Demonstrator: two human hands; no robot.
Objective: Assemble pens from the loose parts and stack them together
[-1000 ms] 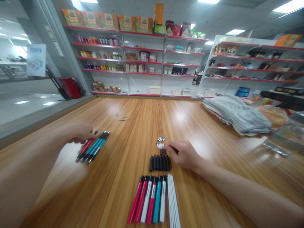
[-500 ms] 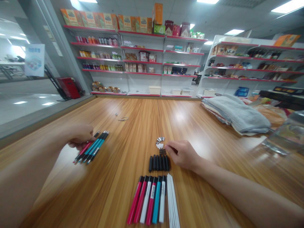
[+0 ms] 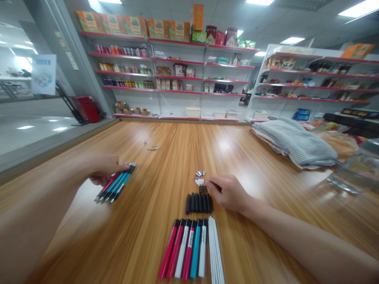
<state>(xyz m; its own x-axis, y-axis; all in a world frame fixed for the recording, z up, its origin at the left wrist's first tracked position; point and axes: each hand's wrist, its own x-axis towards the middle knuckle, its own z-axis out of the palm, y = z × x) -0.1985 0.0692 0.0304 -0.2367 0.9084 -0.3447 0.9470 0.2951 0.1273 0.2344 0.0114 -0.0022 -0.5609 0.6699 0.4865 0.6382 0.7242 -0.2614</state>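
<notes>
Your left hand (image 3: 105,167) has shifted forward and to the right since half a second ago: its fingertips now reach across the silver ends of the pens (image 3: 121,182). The pens' near ends sit closer together than they did, while your right hand (image 3: 232,192) has hardly moved.

Take the row of black tubes (image 3: 197,203) as your landmark. The pens lie to its left on the table (image 3: 148,228), well apart from it, pink at the outer side and turquoise beside it. Their long axes slant, near ends to the left and silver ends away from you and to the right. So your left grip comes at them from their left, crossing the bundle near its far end rather than running along it. That hand is clearly the nearer; your right is on the other side of the black tubes.

Your left forefinger is stretched out over the pens with the other fingers curled below; you can't tell from here whether anything is pinched. Your right hand rests just right of and beyond the tubes, fingers bent beside the springs (image 3: 203,189); whether it pinches anything, you can't tell either. Nearer you than the tubes lie the coloured barrels (image 3: 188,256), with the white rods (image 3: 216,252) to their right.
</notes>
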